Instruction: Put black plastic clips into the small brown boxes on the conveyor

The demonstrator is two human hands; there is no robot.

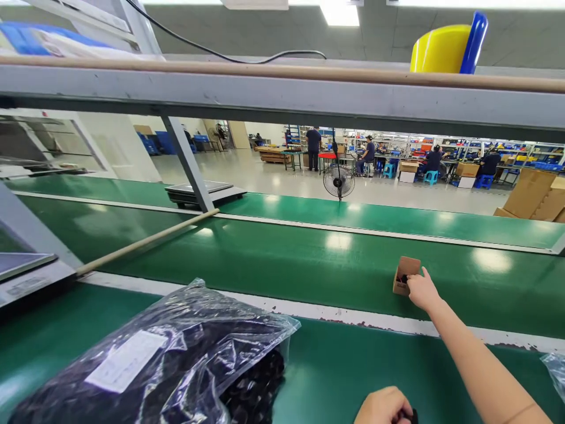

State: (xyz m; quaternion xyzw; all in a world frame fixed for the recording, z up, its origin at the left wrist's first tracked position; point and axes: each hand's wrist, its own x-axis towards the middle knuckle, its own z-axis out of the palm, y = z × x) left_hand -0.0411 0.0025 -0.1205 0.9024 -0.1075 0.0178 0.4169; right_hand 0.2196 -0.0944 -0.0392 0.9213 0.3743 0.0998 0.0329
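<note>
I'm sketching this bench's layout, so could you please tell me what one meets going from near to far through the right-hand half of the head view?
Left hand → near white strip → small cardboard box → far white strip → turquoise stool.

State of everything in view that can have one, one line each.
Small cardboard box: open, flap raised.
Plastic bag: open at its right side, black parts showing.
Left hand: curled around a black piece.
Right hand: fingers at the box's opening; grip unclear.
Ceiling light: lit.
Fan: can't tell if running.
Green belt: can't tell if moving.
</note>
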